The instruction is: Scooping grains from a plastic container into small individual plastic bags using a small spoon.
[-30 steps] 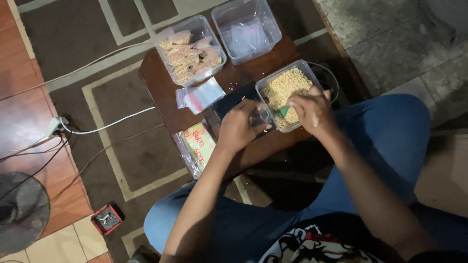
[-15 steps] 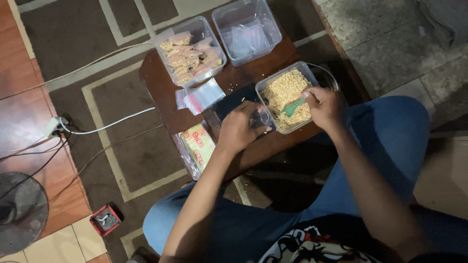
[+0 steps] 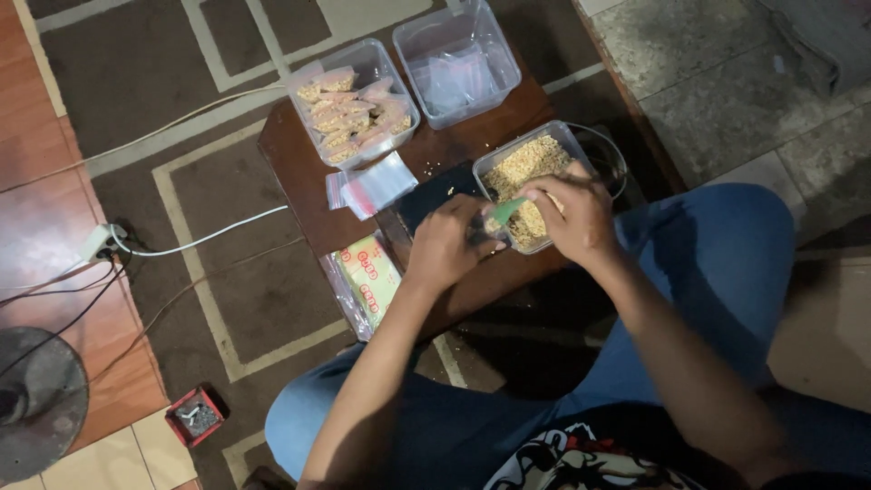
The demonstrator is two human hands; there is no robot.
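My left hand [image 3: 446,243] holds a small clear plastic bag [image 3: 483,232] at the near corner of a clear tub of pale crumbled food [image 3: 522,163]. My right hand [image 3: 573,214] grips a green scoop [image 3: 504,212] whose tip points into the bag's mouth. Both hands sit over the small dark wooden table [image 3: 299,172], touching each other at the bag.
A tub of filled small bags [image 3: 356,102] and a tub of empty bags [image 3: 458,62] stand at the table's far side. Loose clear bags [image 3: 372,186] lie mid-table, and a yellow printed packet [image 3: 366,279] hangs off the near edge. Cables and a power strip [image 3: 102,240], a fan [image 3: 36,408] and a red ashtray [image 3: 195,416] lie left.
My right hand dipped the green scoop into the tub and has brought it back to the bag held by my left hand.
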